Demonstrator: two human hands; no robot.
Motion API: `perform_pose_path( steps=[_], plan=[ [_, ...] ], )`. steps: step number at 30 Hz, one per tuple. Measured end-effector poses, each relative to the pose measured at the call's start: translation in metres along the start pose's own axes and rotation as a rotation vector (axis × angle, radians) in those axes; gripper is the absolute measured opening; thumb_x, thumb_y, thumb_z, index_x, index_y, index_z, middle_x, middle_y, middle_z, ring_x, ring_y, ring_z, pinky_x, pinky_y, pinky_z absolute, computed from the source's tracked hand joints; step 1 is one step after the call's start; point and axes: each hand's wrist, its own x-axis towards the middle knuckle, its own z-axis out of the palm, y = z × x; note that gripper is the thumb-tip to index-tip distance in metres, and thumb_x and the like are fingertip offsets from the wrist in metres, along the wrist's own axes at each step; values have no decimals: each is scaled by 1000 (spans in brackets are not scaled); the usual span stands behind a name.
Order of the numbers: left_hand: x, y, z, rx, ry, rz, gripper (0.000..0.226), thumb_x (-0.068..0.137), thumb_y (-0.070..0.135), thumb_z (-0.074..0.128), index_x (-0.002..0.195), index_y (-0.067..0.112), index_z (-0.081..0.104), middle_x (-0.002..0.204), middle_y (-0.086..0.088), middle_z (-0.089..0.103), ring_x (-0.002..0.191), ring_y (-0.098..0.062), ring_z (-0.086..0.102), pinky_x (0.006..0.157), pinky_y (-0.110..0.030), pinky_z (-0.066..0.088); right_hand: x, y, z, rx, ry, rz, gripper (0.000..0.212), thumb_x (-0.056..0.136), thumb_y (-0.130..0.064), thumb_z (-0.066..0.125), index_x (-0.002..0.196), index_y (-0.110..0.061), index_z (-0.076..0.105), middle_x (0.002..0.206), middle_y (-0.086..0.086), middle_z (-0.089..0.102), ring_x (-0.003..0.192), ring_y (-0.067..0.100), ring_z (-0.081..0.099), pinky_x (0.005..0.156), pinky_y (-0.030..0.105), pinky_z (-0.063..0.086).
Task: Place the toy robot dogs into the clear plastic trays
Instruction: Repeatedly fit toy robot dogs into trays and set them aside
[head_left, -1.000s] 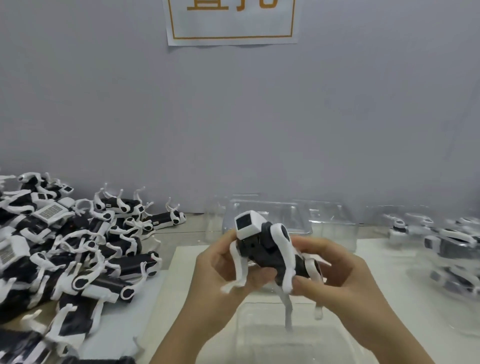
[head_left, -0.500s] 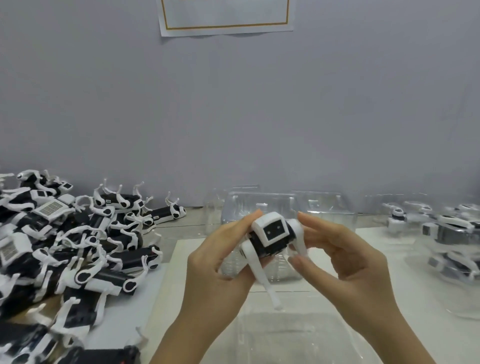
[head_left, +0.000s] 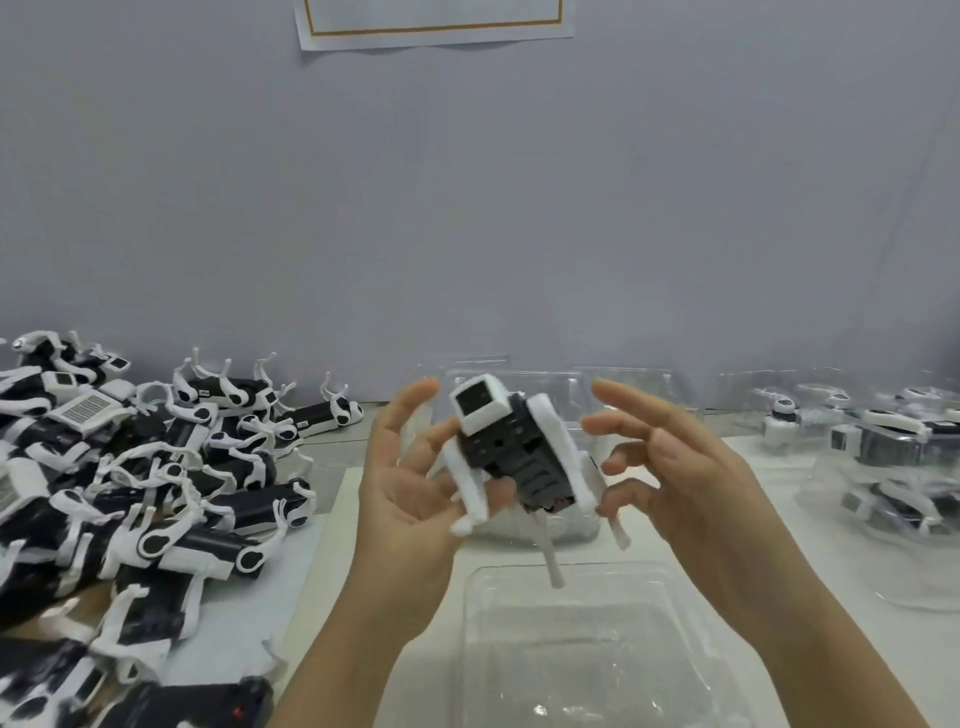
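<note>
Black-white toy robot dog (head_left: 511, 449); clear tray (head_left: 597, 660)

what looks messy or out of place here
The toy dogs on the left lie in a tangled heap, some upside down with legs in the air. The toy dog between the left hand and right hand hangs tilted above the empty tray. Nothing looks broken.

Paper sign (head_left: 434, 22) w/ orange border
</note>
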Motion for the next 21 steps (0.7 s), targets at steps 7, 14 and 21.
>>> perform_pose_path(
  steps=[7,14,21],
  plan=[
    [-4,-15,4,-169,81,-138,40,61,-8,79,89,20,77,102,-11,68,95,-22,69,81,-32,59,-4,10,19,-230,-12,-64,24,89,-39,54,108,-48,65,97,-17,68,79,-4,63,68,6,45],
    [-5,-3,14,-139,112,-174,70,48,22,92,112,33,67,103,-3,70,88,-21,71,65,-43,60,-18,11,43,-547,-107,-384,43,93,-26,58,135,-28,54,132,-15,60,123,5,55,94,14,45],
    [-9,-2,4,-424,95,-94,73,48,26,98,113,23,66,105,-6,70,90,-23,72,57,-28,60,-10,-8,20,-437,56,-150,63,65,-61,70,124,-63,48,132,-28,55,120,-2,55,86,25,52]
  ],
)
